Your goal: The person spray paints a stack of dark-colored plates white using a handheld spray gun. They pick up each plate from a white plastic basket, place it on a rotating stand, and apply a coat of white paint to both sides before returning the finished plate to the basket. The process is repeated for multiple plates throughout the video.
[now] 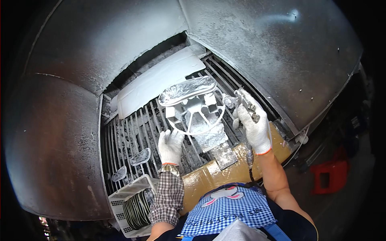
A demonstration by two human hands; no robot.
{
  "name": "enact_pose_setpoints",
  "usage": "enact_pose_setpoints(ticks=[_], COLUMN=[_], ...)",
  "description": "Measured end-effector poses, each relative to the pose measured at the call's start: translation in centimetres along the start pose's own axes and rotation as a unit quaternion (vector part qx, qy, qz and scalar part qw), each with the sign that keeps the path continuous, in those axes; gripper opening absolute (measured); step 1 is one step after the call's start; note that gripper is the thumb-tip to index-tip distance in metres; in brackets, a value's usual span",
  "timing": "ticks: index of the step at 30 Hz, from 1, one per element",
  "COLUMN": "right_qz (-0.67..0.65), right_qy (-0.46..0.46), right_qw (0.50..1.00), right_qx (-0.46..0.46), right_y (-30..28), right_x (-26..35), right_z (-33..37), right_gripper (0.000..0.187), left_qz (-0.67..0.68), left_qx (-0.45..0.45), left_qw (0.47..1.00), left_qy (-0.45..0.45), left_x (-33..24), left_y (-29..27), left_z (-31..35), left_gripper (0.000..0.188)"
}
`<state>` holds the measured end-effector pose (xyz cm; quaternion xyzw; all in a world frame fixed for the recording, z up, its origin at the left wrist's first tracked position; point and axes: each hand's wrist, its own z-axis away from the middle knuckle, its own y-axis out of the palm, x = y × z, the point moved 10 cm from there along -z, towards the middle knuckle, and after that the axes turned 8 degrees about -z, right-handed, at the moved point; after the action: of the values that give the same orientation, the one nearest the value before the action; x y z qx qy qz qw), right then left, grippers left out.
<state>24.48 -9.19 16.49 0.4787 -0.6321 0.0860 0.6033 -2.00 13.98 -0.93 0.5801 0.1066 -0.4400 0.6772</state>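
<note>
My left hand (170, 147), in a white knit glove, has its fingertips closed at the near-left rim of a white spoked ring (200, 125). Above the ring, on white block-like supports (173, 114), rests a long oval piece (187, 90) covered in clear, wrinkled film. My right hand (255, 127), also gloved, grips a spray gun (244, 105) to the right of the ring. Its nozzle end points left, towards the oval piece, without touching it. A hose fitting (249, 157) hangs below that hand. The glove partly hides the gun's handle.
Metal bars (138, 134) form a grate inside dark metal walls (289, 52). A pale board (161, 78) lies at the back. Two small film-covered ovals (140, 157) stand at left. A white basket (120, 203) holds striped rings. Tape-covered cardboard (205, 178) lines the front edge.
</note>
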Motion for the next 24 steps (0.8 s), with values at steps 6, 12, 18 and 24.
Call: enact_pose_setpoints(ticks=[6,12,18,24], right_qz=[0.009,0.055,0.038,0.017], right_qy=[-0.033,0.004,0.012,0.008], right_qw=[0.998,0.998,0.999,0.999], right_qx=[-0.043,0.012,-0.006,-0.034], right_y=[-2.0,0.2,-0.6,-0.8], right_x=[2.0,2.5,2.7,3.2], right_z=[0.8,3.2,3.1,3.4], right_gripper=[0.052,0.053,0.050,0.049], left_qz=[0.005,-0.060,-0.045,-0.034], left_qx=[-0.016,0.015,0.070,0.050], left_qw=[0.999,0.996,0.992,0.994], left_qy=[0.030,-0.069,-0.092,-0.090], left_x=[-0.2,8.0,9.8,8.3], left_y=[0.3,2.6,5.8,4.4], left_z=[0.4,3.4,5.5,4.8], left_gripper=[0.032,0.039,0.050,0.049])
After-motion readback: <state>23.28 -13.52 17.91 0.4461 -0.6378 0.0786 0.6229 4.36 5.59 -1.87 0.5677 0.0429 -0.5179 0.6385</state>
